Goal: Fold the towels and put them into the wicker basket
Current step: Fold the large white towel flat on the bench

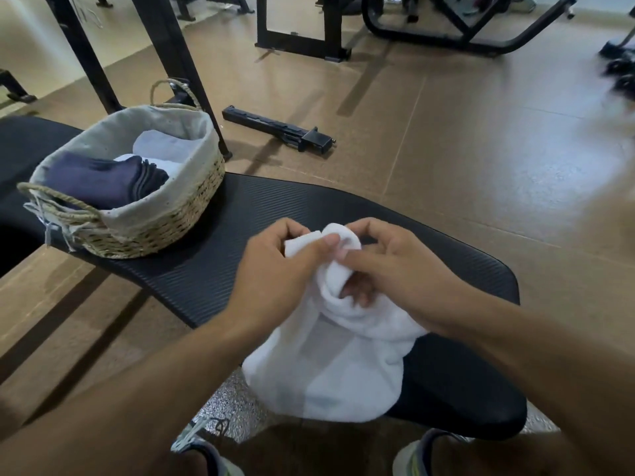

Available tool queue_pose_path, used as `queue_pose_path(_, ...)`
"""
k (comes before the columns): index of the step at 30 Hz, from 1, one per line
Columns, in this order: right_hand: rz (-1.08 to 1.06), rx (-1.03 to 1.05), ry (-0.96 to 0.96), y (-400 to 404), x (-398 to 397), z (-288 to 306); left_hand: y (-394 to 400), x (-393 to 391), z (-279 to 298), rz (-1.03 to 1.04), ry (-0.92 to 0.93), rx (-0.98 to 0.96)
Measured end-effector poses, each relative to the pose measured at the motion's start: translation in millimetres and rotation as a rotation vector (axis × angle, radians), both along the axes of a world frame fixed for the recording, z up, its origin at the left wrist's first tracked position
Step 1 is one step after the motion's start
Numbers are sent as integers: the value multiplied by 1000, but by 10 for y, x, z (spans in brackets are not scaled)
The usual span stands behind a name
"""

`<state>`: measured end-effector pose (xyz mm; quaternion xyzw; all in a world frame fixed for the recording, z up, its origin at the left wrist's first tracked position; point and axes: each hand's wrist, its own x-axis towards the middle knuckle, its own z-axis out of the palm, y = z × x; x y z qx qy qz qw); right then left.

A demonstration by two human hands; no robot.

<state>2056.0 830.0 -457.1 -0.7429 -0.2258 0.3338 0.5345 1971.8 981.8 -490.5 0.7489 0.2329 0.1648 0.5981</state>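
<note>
Hanging bunched from both hands, a white towel (pixel 330 369) droops over the near edge of the black ribbed worktop (pixel 240 214), its top part gathered into a soft roll and its lower part falling in loose folds towards the person's shoes. The left hand (pixel 275 269) has thumb and fingers curled onto the upper left corner of the cloth, pinching it. The right hand (pixel 388 269) pinches the rolled top edge between thumb and forefinger, and its other fingers are tucked down inside the fold. The cloth looks thick and plain, with no pattern to be seen.

At ten o'clock from the hands stands one wicker basket (pixel 151 231) on the same worktop, well apart from them, lined with grey fabric and with two rope handles. Inside it lies one dark navy folded towel (pixel 103 182) at the near left, and white folded towels (pixel 165 149) behind it; how many white ones I cannot tell. At twelve o'clock, one black metal bar (pixel 278 128) lies on the brown floor (pixel 446 149).
</note>
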Motion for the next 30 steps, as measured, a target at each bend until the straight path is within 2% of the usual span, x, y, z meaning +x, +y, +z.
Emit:
queue_pose_path(2,112,19,-23,-51,9,32,4,0,-9,5,-5,-121)
queue_pose_path(5,222,-49,-200,-127,20,60,29,17,8,-32,3,-187)
queue_pose_path(9,169,-64,-396,-172,1,26,-34,12,30,-61,-9,-234)
queue_pose_path(12,108,-27,-461,-182,-44,-17,-45,-3,46,-65,-46,-233)
queue_pose_path(15,40,-76,-481,-170,-41,-55,-55,10,76,7,-79,-204)
queue_pose_path(19,178,-435,-442,-208,75,-145,42,57,22,186,-82,-149)
queue_pose_path(21,248,-541,-406,-230,131,-194,101,75,-16,216,-59,-132)
queue_pose_path(25,270,-577,-433,-247,195,-177,177,102,-45,263,-41,-122)
queue_pose_path(30,191,-427,-337,-297,220,-48,261,128,-55,269,-24,-139)
